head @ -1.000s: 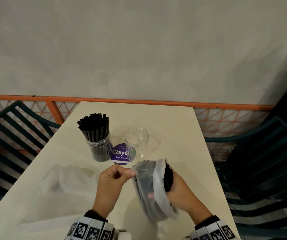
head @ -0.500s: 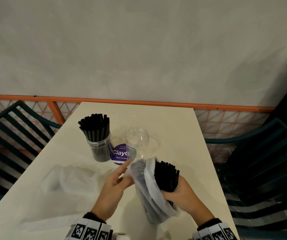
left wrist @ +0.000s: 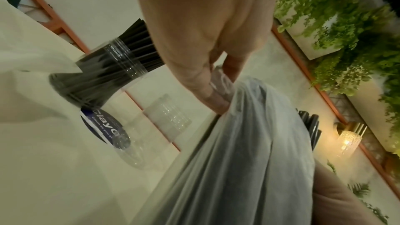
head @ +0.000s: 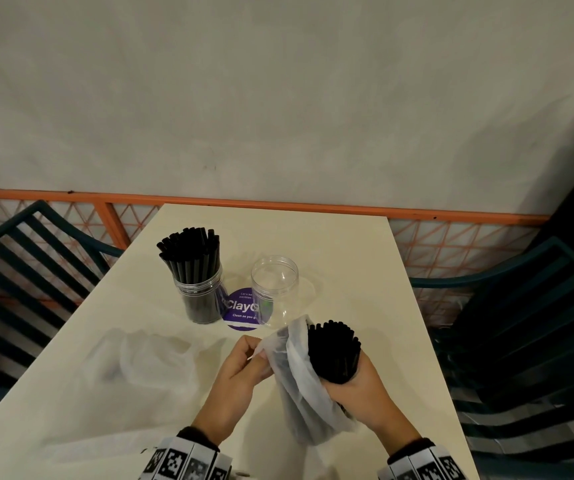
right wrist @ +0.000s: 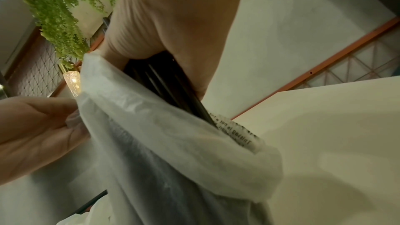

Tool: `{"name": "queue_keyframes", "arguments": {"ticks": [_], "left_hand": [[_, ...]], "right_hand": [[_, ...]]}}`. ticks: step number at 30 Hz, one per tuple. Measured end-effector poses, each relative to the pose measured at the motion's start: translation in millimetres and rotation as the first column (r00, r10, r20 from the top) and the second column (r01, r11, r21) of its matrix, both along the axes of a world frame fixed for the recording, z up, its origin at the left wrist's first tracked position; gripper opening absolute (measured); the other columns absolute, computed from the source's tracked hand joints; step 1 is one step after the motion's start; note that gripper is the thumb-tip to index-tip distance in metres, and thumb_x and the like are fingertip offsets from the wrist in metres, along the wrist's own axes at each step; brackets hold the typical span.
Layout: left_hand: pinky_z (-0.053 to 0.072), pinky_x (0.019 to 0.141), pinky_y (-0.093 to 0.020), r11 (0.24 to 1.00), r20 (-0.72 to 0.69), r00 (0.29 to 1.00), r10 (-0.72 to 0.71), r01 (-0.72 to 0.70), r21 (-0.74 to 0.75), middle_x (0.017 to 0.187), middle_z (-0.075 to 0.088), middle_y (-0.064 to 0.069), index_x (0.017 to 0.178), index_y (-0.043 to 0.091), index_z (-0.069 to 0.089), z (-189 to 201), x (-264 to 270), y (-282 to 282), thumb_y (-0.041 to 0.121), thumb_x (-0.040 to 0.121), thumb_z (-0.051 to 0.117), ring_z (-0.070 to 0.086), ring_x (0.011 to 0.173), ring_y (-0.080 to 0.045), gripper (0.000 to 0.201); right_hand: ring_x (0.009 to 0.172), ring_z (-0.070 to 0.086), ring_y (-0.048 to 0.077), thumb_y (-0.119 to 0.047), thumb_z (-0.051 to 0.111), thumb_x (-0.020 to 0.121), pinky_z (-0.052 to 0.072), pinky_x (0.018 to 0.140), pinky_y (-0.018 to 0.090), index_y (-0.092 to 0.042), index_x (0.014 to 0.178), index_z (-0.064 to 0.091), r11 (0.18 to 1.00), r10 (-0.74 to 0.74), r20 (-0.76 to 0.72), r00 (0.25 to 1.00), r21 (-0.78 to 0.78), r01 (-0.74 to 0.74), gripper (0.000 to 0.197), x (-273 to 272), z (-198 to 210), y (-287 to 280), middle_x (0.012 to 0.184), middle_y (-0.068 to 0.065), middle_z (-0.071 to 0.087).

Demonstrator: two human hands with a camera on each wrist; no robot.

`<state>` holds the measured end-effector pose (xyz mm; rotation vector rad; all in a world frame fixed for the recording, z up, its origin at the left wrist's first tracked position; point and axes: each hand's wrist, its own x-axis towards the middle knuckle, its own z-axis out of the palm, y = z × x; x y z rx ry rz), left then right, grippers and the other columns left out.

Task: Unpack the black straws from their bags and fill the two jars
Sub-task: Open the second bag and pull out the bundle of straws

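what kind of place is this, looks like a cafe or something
Probably a cafe or restaurant seating area: a cream table with slatted dark green chairs, jars of black straws, a "Clean as you go" sticker, hanging greenery and a wall lamp.

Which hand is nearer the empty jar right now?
Left. The left hand pinches the bag edge just in front of the empty jar; the right hand grips the straws, farther toward the person and to the right.

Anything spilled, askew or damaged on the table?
Nothing spilled or damaged. The straws in the filled jar lean to one side; the empty jar stands upright. An empty crumpled bag lies on the table.
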<state>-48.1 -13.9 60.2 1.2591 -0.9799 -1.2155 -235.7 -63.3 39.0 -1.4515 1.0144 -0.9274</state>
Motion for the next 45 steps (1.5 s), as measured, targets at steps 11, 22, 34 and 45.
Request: {"name": "queue_keyframes", "arguments": {"ticks": [11, 22, 34, 45], "left_hand": [[0.046, 0.061, -0.015, 0.991, 0.175, 0.98, 0.096, -0.078, -0.107, 0.072, 0.066, 0.0, 0.071, 0.003, 0.062, -3, 20, -7, 0.011, 0.076, 0.071, 0.056, 0.067, -0.009, 0.013], [0.041, 0.058, -0.028, 0.993, 0.038, 0.994, 0.101, -0.099, -0.059, 0.07, 0.056, -0.008, 0.095, 0.031, 0.052, -5, 13, 3, 0.009, 0.088, 0.052, 0.049, 0.062, -0.018, 0.023], [0.05, 0.067, -0.028, 0.999, -0.169, 0.985, -0.013, 0.006, -0.038, 0.09, 0.059, -0.016, 0.098, -0.002, 0.053, -3, 14, -2, 0.036, 0.075, 0.055, 0.057, 0.082, -0.022, 0.044], [0.044, 0.076, -0.017, 1.0, 0.315, 0.949, 0.013, -0.02, 0.018, 0.093, 0.067, -0.006, 0.1, 0.021, 0.06, 2, 24, -4, 0.009, 0.094, 0.04, 0.058, 0.09, -0.016, 0.024]], "right_hand": [[0.103, 0.06, -0.003, -0.037, 0.072, 0.054, 0.046, 0.082, 0.01, -0.03, 0.106, 0.055, 0.994, 0.108, -0.016, 0.994, -0.021, -0.109, 0.055, 6, 3, 4, 0.102, -0.019, 0.068], [0.125, 0.045, 0.006, -0.034, 0.09, 0.052, 0.039, 0.102, 0.021, -0.039, 0.126, 0.039, 0.958, 0.283, -0.173, 0.943, 0.01, -0.286, 0.09, -7, -13, 6, 0.131, -0.003, 0.048], [0.118, 0.05, 0.0, -0.018, 0.085, 0.062, 0.044, 0.098, 0.023, -0.036, 0.133, 0.027, 0.939, 0.344, -0.244, 0.907, 0.075, -0.336, 0.093, -6, -18, 4, 0.128, -0.01, 0.051], [0.118, 0.052, 0.003, -0.016, 0.08, 0.067, 0.046, 0.099, 0.032, -0.038, 0.134, 0.028, 0.947, 0.321, -0.257, 0.912, 0.075, -0.313, 0.088, -7, -23, 8, 0.128, -0.01, 0.052]]}}
